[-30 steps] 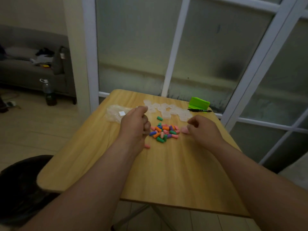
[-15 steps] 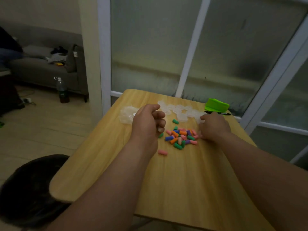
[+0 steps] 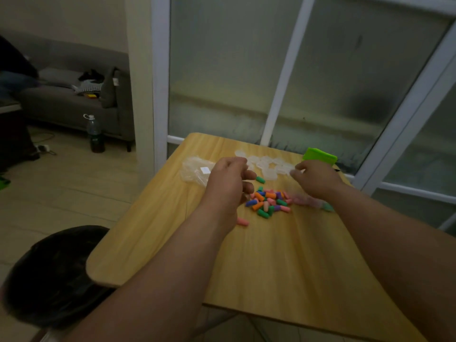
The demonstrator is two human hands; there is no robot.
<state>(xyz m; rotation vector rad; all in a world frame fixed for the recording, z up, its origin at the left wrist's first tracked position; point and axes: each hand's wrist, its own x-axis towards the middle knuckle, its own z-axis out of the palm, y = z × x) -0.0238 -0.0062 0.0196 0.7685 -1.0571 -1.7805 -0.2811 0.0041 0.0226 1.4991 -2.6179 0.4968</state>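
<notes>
As the left hand (image 3: 229, 186) is kept curled beside the multicoloured pile (image 3: 269, 201), the right hand (image 3: 318, 178) has been moved beyond it to translucent cases (image 3: 271, 166); neither grip can be told.

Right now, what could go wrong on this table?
1. The right hand reaches for the clear cases near the far edge of the table; a nudge may push some off.
2. Its wrist crosses beside the coloured pile and may scatter pieces.
3. The stray pink piece by the left hand could get swept away.
</notes>
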